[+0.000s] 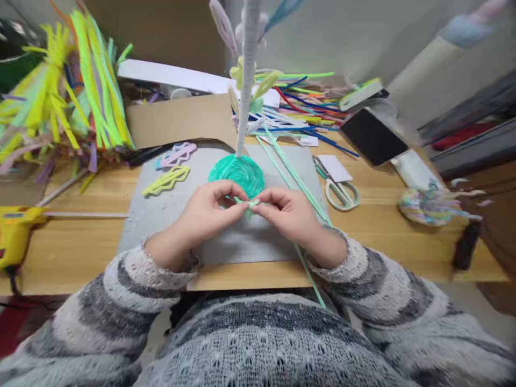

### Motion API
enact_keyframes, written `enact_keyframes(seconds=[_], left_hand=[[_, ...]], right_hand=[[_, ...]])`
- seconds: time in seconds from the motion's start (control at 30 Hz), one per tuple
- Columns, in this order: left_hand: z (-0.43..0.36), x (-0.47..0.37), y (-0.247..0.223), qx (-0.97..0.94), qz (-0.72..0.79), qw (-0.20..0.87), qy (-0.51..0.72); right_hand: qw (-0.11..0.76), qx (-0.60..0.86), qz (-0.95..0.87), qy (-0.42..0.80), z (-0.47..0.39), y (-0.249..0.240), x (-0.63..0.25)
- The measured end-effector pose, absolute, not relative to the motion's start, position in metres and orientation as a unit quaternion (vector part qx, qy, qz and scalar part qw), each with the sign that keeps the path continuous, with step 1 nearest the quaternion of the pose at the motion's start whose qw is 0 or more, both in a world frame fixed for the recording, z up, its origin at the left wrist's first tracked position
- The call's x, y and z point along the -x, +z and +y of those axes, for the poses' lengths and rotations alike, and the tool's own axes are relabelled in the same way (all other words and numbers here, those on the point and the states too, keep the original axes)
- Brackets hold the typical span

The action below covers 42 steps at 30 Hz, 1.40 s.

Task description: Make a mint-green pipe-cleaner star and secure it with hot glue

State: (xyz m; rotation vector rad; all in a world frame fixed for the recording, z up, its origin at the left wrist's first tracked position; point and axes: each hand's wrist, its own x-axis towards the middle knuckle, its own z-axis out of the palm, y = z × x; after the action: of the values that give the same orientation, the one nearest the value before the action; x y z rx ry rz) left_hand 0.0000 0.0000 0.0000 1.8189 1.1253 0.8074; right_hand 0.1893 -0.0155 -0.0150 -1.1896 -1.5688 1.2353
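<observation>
My left hand [215,209] and my right hand [288,212] meet over the grey mat [226,247], both pinching a small mint-green pipe cleaner piece [252,203] between thumb and fingers. Just behind them sits a round teal coiled base [237,171], with a white wrapped stem [245,91] rising from it. Yellow-green leaf shapes [238,74] and pale purple ones are around the stem. Long mint-green pipe cleaners [296,180] run beside and under my right hand and wrist. Part of the held piece is hidden by my fingertips.
Bent yellow [166,180] and pink [179,154] pieces lie left on the mat. Scissors [342,194], a phone [374,136] and a multicoloured coil [425,204] are right. A yellow glue gun [18,234] and pipe-cleaner bundles [52,91] stand left; cardboard [181,119] and loose pipe cleaners [302,105] lie behind.
</observation>
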Motion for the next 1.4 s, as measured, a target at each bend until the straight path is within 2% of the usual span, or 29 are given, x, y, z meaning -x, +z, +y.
enact_keyframes(seconds=[0.27, 0.57, 0.9, 1.2, 1.4], left_hand=[[0.002, 0.000, 0.004, -0.782, 0.409, 0.356, 0.308], [0.004, 0.000, 0.003, -0.713, 0.458, 0.451, 0.282], [0.001, -0.005, 0.002, -0.718, 0.477, 0.412, 0.294], [0.002, -0.015, -0.012, -0.525, 0.411, 0.621, 0.412], [-0.001, -0.019, -0.024, -0.440, 0.430, 0.631, 0.473]], right_hand=[[0.355, 0.471, -0.652, 0.477, -0.012, -0.015, -0.192], [0.379, 0.449, -0.671, 0.452, -0.011, -0.013, -0.192], [0.387, 0.456, -0.684, 0.418, -0.017, -0.015, -0.188], [0.482, 0.407, -0.492, 0.600, -0.010, -0.021, -0.185], [0.495, 0.411, -0.468, 0.605, -0.011, -0.025, -0.179]])
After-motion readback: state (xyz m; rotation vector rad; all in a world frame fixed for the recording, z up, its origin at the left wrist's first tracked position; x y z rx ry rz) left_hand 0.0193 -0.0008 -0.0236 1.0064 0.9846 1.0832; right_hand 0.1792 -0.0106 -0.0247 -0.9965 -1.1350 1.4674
